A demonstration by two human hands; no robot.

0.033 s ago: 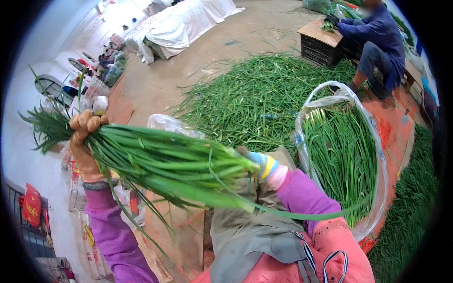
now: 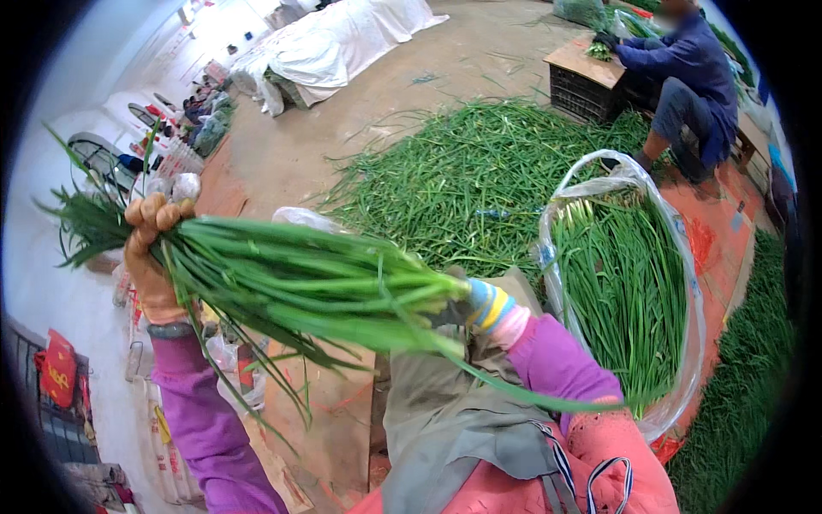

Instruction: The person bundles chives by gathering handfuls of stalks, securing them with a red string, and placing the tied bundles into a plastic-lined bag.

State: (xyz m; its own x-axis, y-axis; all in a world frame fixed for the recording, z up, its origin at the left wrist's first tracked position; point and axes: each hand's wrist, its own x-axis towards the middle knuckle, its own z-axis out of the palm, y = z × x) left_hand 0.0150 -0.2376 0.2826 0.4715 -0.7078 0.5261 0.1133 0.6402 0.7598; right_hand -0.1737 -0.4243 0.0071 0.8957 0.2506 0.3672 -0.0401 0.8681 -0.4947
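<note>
A long bunch of green garlic chives point(image 2: 308, 274) stretches across the front of me, its leafy tips at the left and pale stalk ends at the right. My left hand point(image 2: 154, 231), in a tan-orange glove, is closed round it near the tips. At the stalk ends is my right hand point(image 2: 475, 307), in a grey glove with a striped cuff; it appears closed on them, though its fingers are largely hidden. One long leaf trails over my right sleeve. To the right, an open clear plastic bag point(image 2: 552, 283) holds more chives point(image 2: 621, 291) laid lengthwise.
Loose green leaves point(image 2: 454, 180) lie in a wide heap ahead. Beyond it, a person point(image 2: 685, 86) sits handling greens at a board-topped black crate point(image 2: 582, 90). A white sheet point(image 2: 325, 51) covers a pile at the back. More greens point(image 2: 728, 403) lie at far right.
The stalk end of the bunch has lifted slightly and looks less blurred. My right hand has shifted a little to the right and down, while my left hand keeps its hold.
</note>
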